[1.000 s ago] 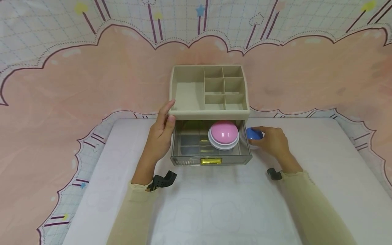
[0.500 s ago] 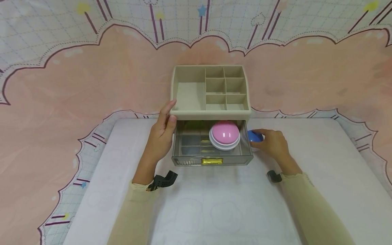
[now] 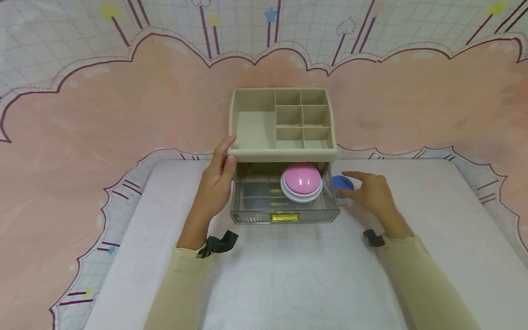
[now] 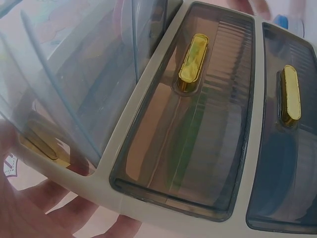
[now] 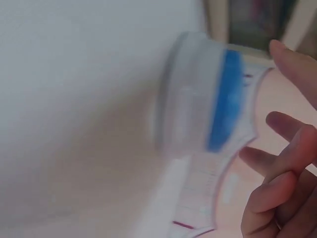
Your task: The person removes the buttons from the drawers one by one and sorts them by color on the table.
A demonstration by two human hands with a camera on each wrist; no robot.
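Note:
A cream desk organizer [image 3: 282,155] stands upright, its clear grey top drawer [image 3: 255,215] pulled out. Inside that drawer sits a pink domed push button [image 3: 303,178] on a white base. My left hand [image 3: 214,185] grips the organizer's left front edge, thumb in front and fingers along the side. On the table, right of the drawer, is a blue domed push button [image 3: 342,183] with a white base. Around it, my right hand [image 3: 371,190] has thumb and index finger spread; in the right wrist view, its fingers are apart from the blue button [image 5: 228,101].
Two lower drawers [image 4: 198,124] are pushed in, with gold handles; green and dark blue shapes show through their fronts. Divided compartments [image 3: 288,114] top the organizer. A patterned cloth backdrop [image 3: 396,101] rises behind the white table [image 3: 297,293].
My right hand has let go of the blue push button, its finger and thumb parting and the hand shifting slightly right. The left hand has stayed on the organizer.

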